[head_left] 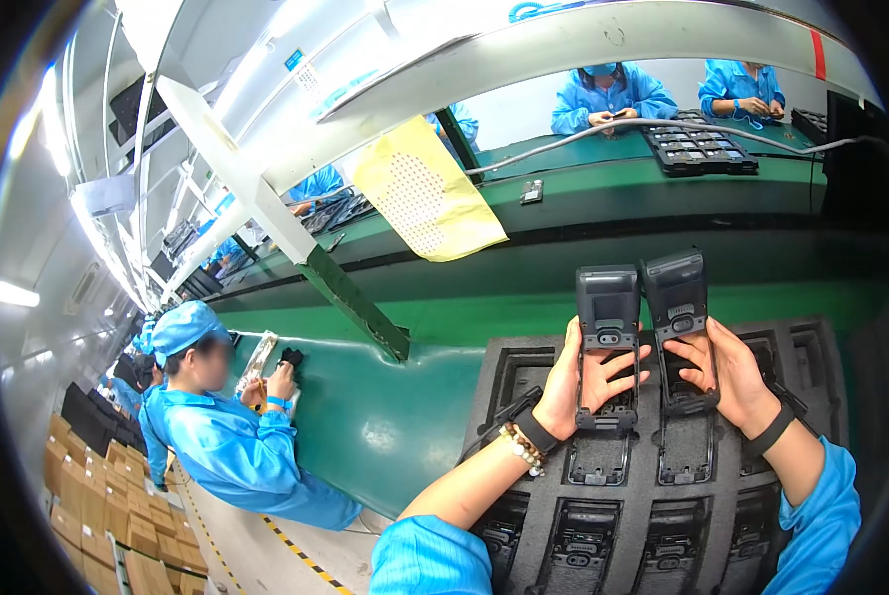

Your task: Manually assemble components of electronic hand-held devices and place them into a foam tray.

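Note:
My left hand (566, 382) grips a black handheld-device housing (608, 302) by its left edge, thumb along the side and fingers spread behind its open frame. A matching black housing (675, 283) is in my right hand (734, 377), tilted slightly and held by its right edge. Both stand nearly upright side by side, their solid upper ends close together. Below them lies a dark grey foam tray (639, 516) with several black housings (585, 540) set in its slots. Part of the tray is hidden behind my hands and forearms.
The tray rests on a green bench (385, 421); a co-worker (226, 436) handles something at its left. A green-and-white post (350, 297) and yellow sheet (424, 188) stand beyond. Farther back are a small device (532, 191) and a black tray (702, 164). Cartons (117, 496) are stacked lower left.

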`<move>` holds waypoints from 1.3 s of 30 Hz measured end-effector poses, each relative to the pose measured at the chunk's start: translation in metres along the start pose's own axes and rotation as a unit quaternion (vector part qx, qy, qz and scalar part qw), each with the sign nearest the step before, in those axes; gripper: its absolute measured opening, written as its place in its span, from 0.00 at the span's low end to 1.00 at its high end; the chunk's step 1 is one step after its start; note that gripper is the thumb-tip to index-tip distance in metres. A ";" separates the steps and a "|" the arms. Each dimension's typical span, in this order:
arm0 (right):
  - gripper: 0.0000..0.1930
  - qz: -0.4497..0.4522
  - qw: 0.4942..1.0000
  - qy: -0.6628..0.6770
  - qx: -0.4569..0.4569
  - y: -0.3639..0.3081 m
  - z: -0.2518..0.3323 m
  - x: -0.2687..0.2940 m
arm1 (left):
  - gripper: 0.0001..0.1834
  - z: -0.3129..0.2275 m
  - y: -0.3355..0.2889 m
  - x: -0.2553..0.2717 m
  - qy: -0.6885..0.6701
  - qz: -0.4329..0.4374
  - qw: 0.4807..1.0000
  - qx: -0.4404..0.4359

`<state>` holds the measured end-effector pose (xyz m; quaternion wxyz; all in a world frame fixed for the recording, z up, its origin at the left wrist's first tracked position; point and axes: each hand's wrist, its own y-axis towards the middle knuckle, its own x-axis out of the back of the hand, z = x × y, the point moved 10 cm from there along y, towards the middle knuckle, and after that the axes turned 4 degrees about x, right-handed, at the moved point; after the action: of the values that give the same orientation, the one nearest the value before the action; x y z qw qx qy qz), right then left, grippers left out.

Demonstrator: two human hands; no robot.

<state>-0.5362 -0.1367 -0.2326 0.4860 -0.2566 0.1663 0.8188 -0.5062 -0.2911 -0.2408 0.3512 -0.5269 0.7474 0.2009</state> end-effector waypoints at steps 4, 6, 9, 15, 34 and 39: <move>0.21 0.010 1.000 0.011 -0.008 0.000 -0.002 -0.001 | 0.37 0.000 0.000 -0.002 0.001 0.016 1.000 0.000; 0.21 0.001 1.000 0.017 0.000 0.000 0.000 0.001 | 0.37 -0.001 0.001 -0.002 -0.003 0.022 1.000 0.000; 0.20 0.004 1.000 0.022 0.000 0.001 -0.001 0.000 | 0.37 -0.005 0.000 -0.003 -0.003 0.031 0.999 -0.017; 0.20 -0.001 1.000 0.009 -0.007 0.000 -0.003 0.001 | 0.37 -0.011 -0.004 -0.004 0.010 0.022 0.999 -0.044; 0.21 -0.004 1.000 -0.004 -0.010 0.001 -0.004 0.003 | 0.40 -0.005 0.000 0.000 -0.018 0.049 0.998 -0.022; 0.21 -0.013 1.000 -0.018 -0.014 -0.001 -0.004 0.001 | 0.39 -0.006 -0.002 -0.002 -0.028 0.047 0.998 -0.017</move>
<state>-0.5345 -0.1374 -0.2363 0.4955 -0.2503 0.1425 0.8195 -0.5057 -0.2945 -0.2356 0.3532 -0.4913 0.7578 0.2441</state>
